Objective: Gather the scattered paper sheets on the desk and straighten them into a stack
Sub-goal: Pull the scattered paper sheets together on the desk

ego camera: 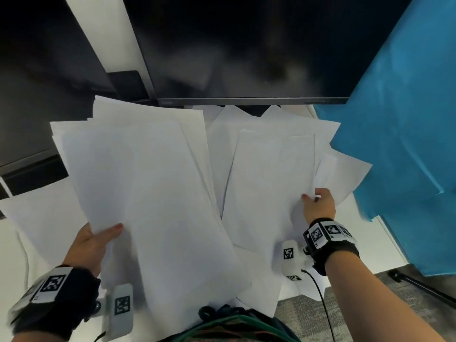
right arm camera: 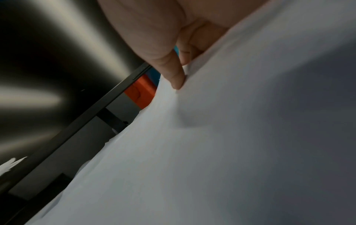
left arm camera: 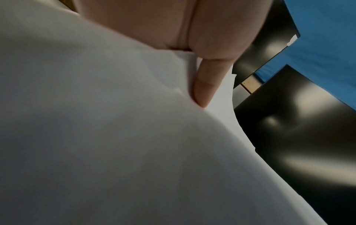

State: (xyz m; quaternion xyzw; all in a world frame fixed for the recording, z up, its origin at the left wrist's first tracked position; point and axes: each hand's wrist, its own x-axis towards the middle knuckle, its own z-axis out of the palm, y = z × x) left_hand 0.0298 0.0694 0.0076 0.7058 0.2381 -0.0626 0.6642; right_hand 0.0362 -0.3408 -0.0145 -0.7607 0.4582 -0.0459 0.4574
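Several white paper sheets lie fanned over the desk in the head view. My left hand (ego camera: 98,236) pinches the near left edge of a loose bundle of sheets (ego camera: 138,174), thumb on top, fingers hidden under it. My right hand (ego camera: 318,201) pinches the right edge of a second bundle of sheets (ego camera: 269,183), thumb on top. In the left wrist view my left thumb (left arm camera: 206,85) presses on the white paper (left arm camera: 115,137). In the right wrist view my right thumb (right arm camera: 171,71) pinches the paper (right arm camera: 231,137) at its edge. More single sheets (ego camera: 345,171) lie under and around both bundles.
A dark monitor (ego camera: 246,50) stands just behind the papers. A blue cloth (ego camera: 404,134) hangs at the right, over the desk edge. The white desk (ego camera: 14,248) shows at the left. A cable (ego camera: 320,297) runs from my right wrist to the carpet.
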